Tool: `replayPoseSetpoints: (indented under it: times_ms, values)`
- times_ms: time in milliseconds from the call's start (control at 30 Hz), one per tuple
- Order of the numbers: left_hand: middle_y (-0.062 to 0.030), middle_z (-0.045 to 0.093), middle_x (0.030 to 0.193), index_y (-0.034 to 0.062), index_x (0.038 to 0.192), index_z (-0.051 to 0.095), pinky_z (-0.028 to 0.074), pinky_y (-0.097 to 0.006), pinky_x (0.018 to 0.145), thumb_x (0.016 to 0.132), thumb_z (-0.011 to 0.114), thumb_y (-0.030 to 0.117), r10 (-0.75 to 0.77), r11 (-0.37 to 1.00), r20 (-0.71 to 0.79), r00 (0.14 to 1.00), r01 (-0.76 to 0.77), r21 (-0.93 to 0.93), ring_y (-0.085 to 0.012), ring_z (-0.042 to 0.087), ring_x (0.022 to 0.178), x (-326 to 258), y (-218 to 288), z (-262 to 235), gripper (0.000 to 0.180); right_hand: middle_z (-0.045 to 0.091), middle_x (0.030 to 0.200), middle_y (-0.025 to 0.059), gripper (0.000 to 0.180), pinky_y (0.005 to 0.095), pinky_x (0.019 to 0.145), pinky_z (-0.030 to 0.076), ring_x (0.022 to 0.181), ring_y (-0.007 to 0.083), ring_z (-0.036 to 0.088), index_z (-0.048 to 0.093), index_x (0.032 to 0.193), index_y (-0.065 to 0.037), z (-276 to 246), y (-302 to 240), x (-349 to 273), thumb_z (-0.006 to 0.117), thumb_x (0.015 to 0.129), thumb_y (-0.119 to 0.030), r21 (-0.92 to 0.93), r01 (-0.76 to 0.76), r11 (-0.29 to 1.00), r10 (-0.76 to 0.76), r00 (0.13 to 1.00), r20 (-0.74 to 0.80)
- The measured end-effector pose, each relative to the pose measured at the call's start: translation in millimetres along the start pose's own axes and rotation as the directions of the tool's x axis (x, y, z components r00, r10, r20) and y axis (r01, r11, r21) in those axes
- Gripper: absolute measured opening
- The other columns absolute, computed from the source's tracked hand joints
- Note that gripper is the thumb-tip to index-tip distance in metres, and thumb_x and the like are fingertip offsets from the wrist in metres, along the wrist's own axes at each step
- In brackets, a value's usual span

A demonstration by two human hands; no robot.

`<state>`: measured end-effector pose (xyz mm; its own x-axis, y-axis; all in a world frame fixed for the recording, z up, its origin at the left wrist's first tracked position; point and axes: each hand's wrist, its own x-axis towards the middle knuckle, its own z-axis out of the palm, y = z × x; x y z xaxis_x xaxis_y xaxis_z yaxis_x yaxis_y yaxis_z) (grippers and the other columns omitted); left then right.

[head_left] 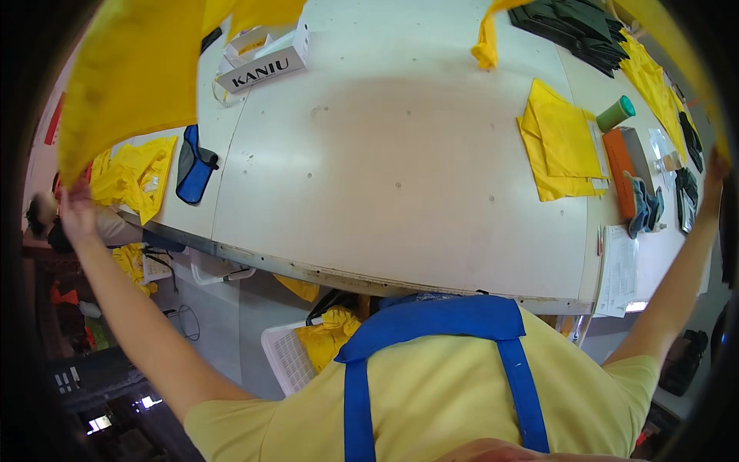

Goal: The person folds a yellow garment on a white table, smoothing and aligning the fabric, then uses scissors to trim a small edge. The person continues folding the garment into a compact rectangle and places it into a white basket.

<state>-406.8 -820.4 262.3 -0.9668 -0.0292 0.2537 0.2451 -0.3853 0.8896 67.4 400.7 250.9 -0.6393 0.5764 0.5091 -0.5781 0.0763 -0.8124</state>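
Note:
Both my arms are spread wide, lifting a large piece of yellow fabric [146, 77] above the table. My left hand [78, 214] is closed on its lower left corner, at the left rim of the picture. At the far right rim my right hand [717, 168] grips another edge of the yellow fabric; its fingers show only in part. Between the hands the fabric runs out of the top of the picture, and a narrow yellow strip hangs down near the top. Whether the fabric is a garment, I cannot tell.
On the pale table [369, 169] lie folded yellow fabric [560, 146], an orange box [618, 169], a green cylinder [616, 114], papers [618, 266], black folded pieces [573, 31], a white carton [265, 61] and a blue-grey pouch [196, 165]. A white basket [285, 358] stands below the front edge.

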Motion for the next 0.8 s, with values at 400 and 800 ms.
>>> replayPoseSetpoints:
  times_ms: [400,800]
  values:
    - [-0.0085,0.056,0.090,0.0032,0.108,0.051,0.053,-0.027,0.062,0.093,0.054,0.017,-0.350,0.779,-0.661,0.664,0.598,0.189,-0.0187,0.059,0.077,-135.5,-270.2,-56.7,0.020,0.050,0.131,0.0049,0.039,0.0432,0.101,0.040,0.119,0.0247,0.048,0.045,0.130,-0.016,-62.3,248.7,-380.0,0.050,0.094,-0.032,0.260,-0.369,0.892,0.448,0.795,-0.410]
    - [-0.0189,0.047,0.127,0.0010,0.124,0.048,0.038,-0.038,0.096,0.084,0.059,0.017,-0.282,0.828,-0.015,0.959,0.251,0.501,-0.0339,0.046,0.116,-245.8,-432.6,259.9,0.045,0.045,0.137,0.0117,0.048,0.0496,0.099,0.041,0.123,0.0311,0.046,0.038,0.137,-0.006,48.1,172.5,-469.3,0.044,0.096,-0.031,0.473,-0.342,0.812,0.582,0.537,-0.610]
